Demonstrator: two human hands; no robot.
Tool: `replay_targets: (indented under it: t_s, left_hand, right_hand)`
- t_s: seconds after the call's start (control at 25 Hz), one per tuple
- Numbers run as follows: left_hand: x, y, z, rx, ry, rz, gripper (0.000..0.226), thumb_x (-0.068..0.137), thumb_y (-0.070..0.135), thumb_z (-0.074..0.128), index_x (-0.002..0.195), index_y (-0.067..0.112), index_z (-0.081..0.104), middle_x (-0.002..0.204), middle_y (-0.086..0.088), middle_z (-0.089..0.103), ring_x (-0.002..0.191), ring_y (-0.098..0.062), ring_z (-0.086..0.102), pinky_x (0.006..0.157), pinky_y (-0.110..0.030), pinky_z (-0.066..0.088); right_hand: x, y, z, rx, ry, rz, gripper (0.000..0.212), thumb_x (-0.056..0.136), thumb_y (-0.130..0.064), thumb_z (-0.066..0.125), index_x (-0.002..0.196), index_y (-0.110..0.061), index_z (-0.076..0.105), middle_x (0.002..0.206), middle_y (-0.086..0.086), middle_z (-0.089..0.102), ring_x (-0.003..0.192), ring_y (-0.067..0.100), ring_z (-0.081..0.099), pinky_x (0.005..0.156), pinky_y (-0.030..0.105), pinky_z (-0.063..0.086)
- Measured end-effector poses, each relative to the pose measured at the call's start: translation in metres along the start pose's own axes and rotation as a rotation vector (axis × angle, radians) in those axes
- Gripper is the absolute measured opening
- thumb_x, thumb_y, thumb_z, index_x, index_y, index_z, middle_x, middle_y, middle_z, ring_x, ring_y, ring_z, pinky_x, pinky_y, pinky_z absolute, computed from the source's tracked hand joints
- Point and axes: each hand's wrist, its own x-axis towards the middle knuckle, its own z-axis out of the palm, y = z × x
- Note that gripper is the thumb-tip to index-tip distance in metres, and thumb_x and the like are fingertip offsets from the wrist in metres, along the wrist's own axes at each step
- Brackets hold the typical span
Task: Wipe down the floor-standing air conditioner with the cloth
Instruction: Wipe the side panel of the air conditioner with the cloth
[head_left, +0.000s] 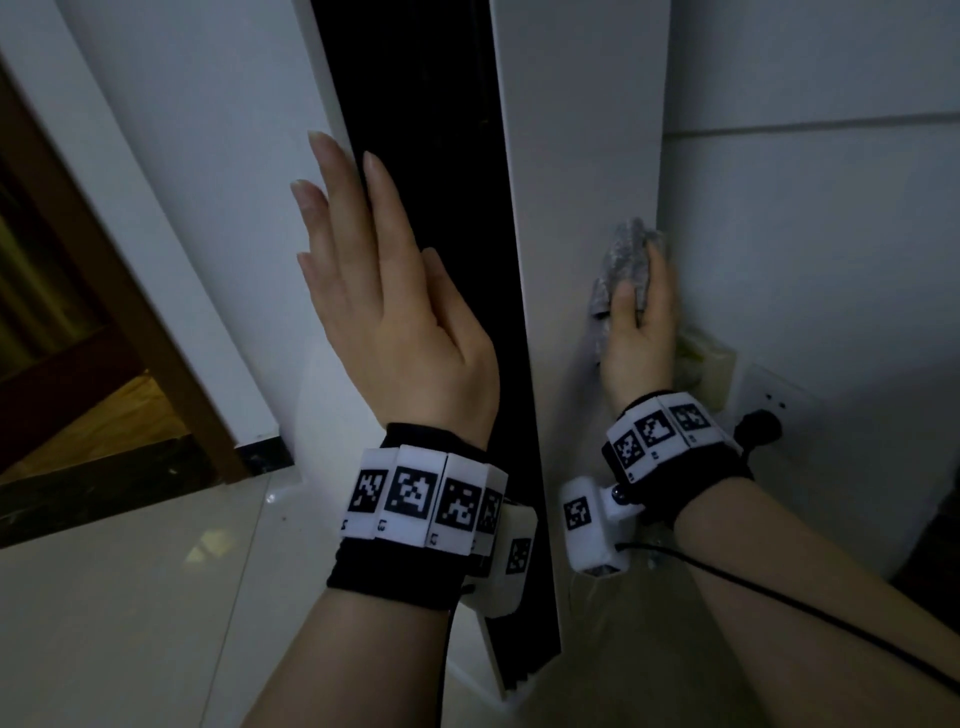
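In the head view, the tall white air conditioner (571, 130) stands in the middle, with a black strip down its front. The left hand (384, 312) lies flat on its left edge, fingers straight and a little spread. The right hand (641, 338) grips the grey cloth (621, 260) and presses it on the white right panel. A black plug (761, 423) sits in the wall nearby.
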Motion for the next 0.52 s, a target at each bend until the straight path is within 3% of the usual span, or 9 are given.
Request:
replay_targets:
  t_s: [0.12,0.32,0.44,0.52]
  left_hand:
    - [-0.003,0.004,0.002,0.106,-0.013,0.033,0.048,0.092,-0.001,0.041,0.139,-0.006,0.035,0.147,-0.029,0.030,0.139,-0.048,0.019,0.114,-0.057,0.018]
    - [-0.004,0.004,0.006,0.203,-0.025,0.044,0.048,0.093,0.002,0.044,0.140,-0.001,0.037,0.148,-0.023,0.034,0.139,-0.049,0.021,0.112,-0.057,0.021]
    - [-0.004,0.002,0.006,0.239,-0.032,0.046,0.047,0.094,0.004,0.043,0.141,0.001,0.037,0.149,-0.021,0.033,0.139,-0.048,0.020,0.113,-0.056,0.021]
    - [-0.005,0.001,0.007,0.246,-0.032,0.054,0.047,0.094,0.004,0.043,0.141,0.001,0.037,0.149,-0.021,0.034,0.139,-0.048,0.020,0.113,-0.056,0.021]
  right_hand:
    - [-0.014,0.003,0.004,0.010,0.023,-0.102,0.041,0.098,-0.016,0.043,0.137,-0.026,0.039,0.144,0.008,0.024,0.130,0.011,0.030,0.100,0.000,0.022]
    - [0.003,0.005,0.001,0.050,0.065,-0.002,0.044,0.098,-0.013,0.043,0.142,-0.017,0.036,0.147,0.010,0.026,0.122,0.000,0.027,0.086,-0.011,0.019]
    - [-0.010,0.013,0.003,0.014,0.049,-0.116,0.041,0.098,-0.013,0.045,0.139,-0.017,0.040,0.147,0.010,0.028,0.123,-0.004,0.028,0.094,-0.005,0.021]
    - [0.004,0.019,0.000,0.025,0.039,-0.058,0.043,0.099,-0.017,0.042,0.142,-0.020,0.036,0.150,0.008,0.025,0.134,0.006,0.027,0.107,0.012,0.023]
